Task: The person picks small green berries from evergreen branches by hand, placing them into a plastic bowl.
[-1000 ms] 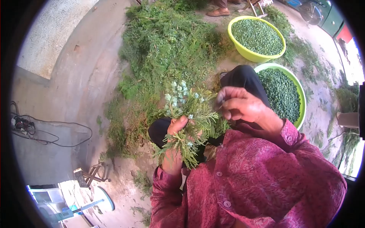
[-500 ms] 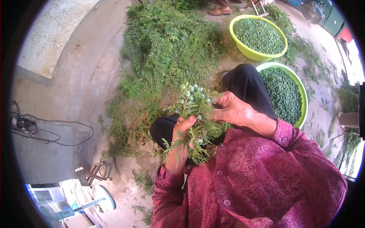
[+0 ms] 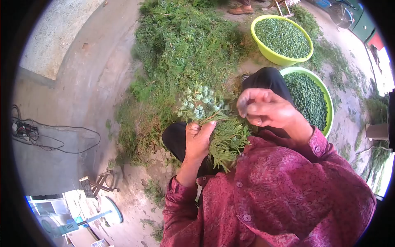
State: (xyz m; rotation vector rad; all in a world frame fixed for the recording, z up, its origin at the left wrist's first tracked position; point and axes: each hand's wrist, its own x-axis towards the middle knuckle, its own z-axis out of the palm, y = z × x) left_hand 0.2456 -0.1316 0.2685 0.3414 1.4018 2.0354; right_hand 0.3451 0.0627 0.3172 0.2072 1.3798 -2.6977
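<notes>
My left hand point(image 3: 198, 142) is closed round the stem of a leafy cypress-like sprig point(image 3: 201, 102). Pale blue-green cones cluster at the sprig's upper end, and flat green foliage hangs out below my thumb. To the right of the sprig, apart from it, is my right hand point(image 3: 269, 108), its fingers curled in with the thumb against them. Whatever those fingers may hold is hidden. Beyond the right wrist stands a light green basin point(image 3: 328, 99) full of small green cones.
A yellow basin point(image 3: 282, 61) of green cones stands farther off. Ahead lies a big heap of cut green branches point(image 3: 185, 53). Coiled black cables point(image 3: 31, 131), a folding stool point(image 3: 98, 186) and a fan point(image 3: 111, 210) are at left. Another person's shoe point(image 3: 240, 10) shows at the top.
My right hand has drawn back from the sprig to the right, and its fingers have curled. The sprig has tipped slightly left in my left hand, showing more of its cones.
</notes>
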